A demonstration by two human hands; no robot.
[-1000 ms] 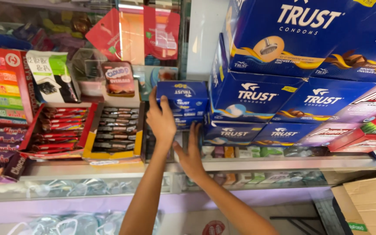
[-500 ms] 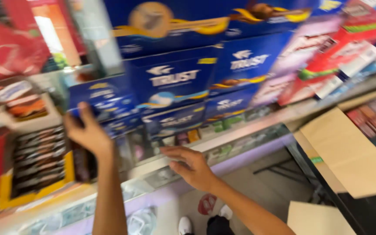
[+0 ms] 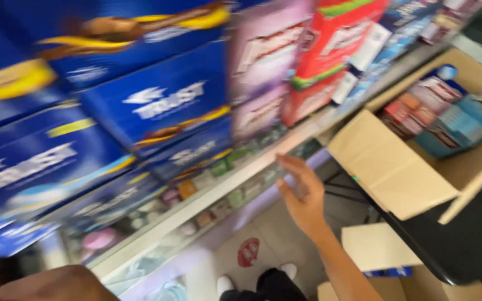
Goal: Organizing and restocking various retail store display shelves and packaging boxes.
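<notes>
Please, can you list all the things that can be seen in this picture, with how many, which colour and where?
big boxes: several, blue, stacked on the shelf, left and centre
pale box: one or two, pinkish purple, right of the blue ones
red box: at least one, red with a green stripe, upper right on the shelf
shelf: one, pale edge, slanting across the view
cardboard carton: one, brown, flaps open, on the right
small packs: several, red, orange and blue, inside the carton
shoes: white toes, on the floor below
right hand: open, empty, fingers beside the shelf edge
left arm: only a blurred part, bottom left; the hand is out of view
</notes>
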